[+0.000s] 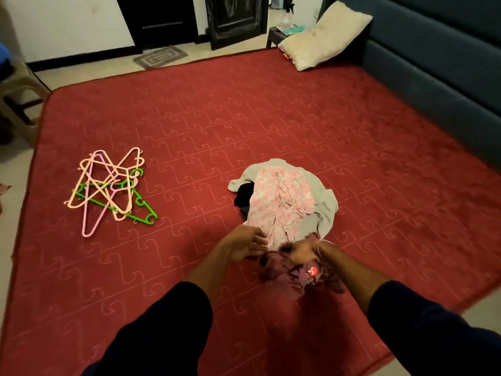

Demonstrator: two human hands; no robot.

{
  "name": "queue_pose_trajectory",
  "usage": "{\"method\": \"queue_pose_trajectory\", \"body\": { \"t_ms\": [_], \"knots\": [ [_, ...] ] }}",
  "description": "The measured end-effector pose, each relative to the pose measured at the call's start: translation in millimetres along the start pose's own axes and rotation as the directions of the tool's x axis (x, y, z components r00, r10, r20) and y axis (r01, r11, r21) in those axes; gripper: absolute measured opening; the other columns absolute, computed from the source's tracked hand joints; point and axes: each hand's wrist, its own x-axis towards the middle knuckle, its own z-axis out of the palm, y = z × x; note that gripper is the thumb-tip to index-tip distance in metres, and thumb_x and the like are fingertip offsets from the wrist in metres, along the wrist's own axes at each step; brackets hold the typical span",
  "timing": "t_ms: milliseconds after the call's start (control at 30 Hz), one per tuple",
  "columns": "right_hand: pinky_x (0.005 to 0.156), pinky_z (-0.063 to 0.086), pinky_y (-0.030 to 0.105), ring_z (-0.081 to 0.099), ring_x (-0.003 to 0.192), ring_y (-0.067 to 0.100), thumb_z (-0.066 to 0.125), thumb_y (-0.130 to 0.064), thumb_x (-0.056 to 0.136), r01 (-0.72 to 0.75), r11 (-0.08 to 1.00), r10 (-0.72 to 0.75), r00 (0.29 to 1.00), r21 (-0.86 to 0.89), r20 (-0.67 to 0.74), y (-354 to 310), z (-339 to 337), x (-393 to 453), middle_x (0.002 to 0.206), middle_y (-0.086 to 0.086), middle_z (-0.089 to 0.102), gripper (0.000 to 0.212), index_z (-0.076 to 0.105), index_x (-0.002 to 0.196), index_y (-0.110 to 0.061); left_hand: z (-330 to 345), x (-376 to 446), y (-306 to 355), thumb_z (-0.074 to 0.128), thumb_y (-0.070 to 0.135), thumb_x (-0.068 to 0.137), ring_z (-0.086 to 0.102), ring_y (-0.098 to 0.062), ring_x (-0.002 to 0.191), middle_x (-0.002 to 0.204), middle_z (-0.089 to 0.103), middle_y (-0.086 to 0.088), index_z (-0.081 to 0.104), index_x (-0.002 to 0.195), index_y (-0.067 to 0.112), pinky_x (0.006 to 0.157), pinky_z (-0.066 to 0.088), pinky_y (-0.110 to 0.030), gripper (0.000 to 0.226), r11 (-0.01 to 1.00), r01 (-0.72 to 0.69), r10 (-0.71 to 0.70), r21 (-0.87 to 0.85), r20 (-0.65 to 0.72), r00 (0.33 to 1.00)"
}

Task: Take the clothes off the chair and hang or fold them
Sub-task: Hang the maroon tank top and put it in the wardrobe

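A heap of clothes lies on the red mattress: a pink flowered garment on top of a grey garment, with a black piece at its left. My right hand grips a dark maroon patterned garment just in front of the heap. My left hand hovers beside it with its fingers spread toward the cloth; the motion blur hides whether it touches. A pile of pink, peach and green plastic hangers lies to the left.
A beige plastic chair stands at the left edge off the mattress. A cream pillow leans against the dark blue headboard at the right. A small side table and a doormat lie beyond.
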Motion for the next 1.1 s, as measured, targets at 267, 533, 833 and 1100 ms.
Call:
{"method": "queue_pose_trajectory", "body": {
  "t_ms": [267, 533, 833, 1100],
  "knots": [
    [0.064, 0.054, 0.023, 0.068, 0.07, 0.01, 0.069, -0.026, 0.095, 0.238, 0.926, -0.304, 0.93, 0.293, 0.206, -101, 26, -66, 0.084, 0.001, 0.073, 0.012, 0.071, 0.089, -0.016, -12, -42, -19, 0.055, 0.035, 0.099, 0.069, -0.031, 0.101, 0.113, 0.068, -0.021, 0.062, 0.119, 0.004, 0.087, 0.058, -0.046, 0.038, 0.994, 0.047, -0.061, 0.094, 0.15, 0.987],
    [0.048, 0.052, 0.02, 0.064, 0.056, 0.006, 0.084, -0.013, 0.08, 0.483, 0.86, -0.496, 0.867, -0.164, -0.048, -148, 41, -119, 0.082, 0.012, 0.066, 0.03, 0.056, 0.089, -0.013, -69, -116, 2, 0.071, 0.009, 0.088, 0.07, -0.022, 0.073, 0.086, 0.075, -0.014, 0.074, 0.092, -0.002, 0.058, 0.055, -0.026, 0.012, 0.967, -0.254, 0.255, 0.038, -0.24, 0.937],
    [0.057, 0.04, 0.029, 0.061, 0.069, 0.027, 0.074, -0.069, 0.07, 0.196, 0.734, -0.576, 0.686, -0.65, -0.444, -210, 104, -158, 0.075, 0.004, 0.065, 0.054, 0.065, 0.079, -0.016, -118, -236, 40, 0.063, -0.016, 0.083, 0.06, -0.009, 0.05, 0.071, 0.061, -0.009, 0.062, 0.087, 0.005, 0.046, 0.049, -0.019, 0.022, 0.735, -0.665, 0.591, -0.133, -0.354, 0.725],
    [0.052, 0.038, 0.032, 0.058, 0.056, 0.024, 0.08, -0.064, 0.07, 0.528, 0.698, -0.712, 0.589, -0.485, -0.383, -243, 136, -200, 0.062, 0.009, 0.061, 0.056, 0.054, 0.066, -0.014, -143, -337, 70, 0.055, -0.02, 0.087, 0.069, -0.022, 0.059, 0.066, 0.069, -0.016, 0.045, 0.103, 0.005, 0.063, 0.057, -0.03, 0.031, 0.556, -0.789, 0.734, -0.261, -0.291, 0.614]
  ]
}}
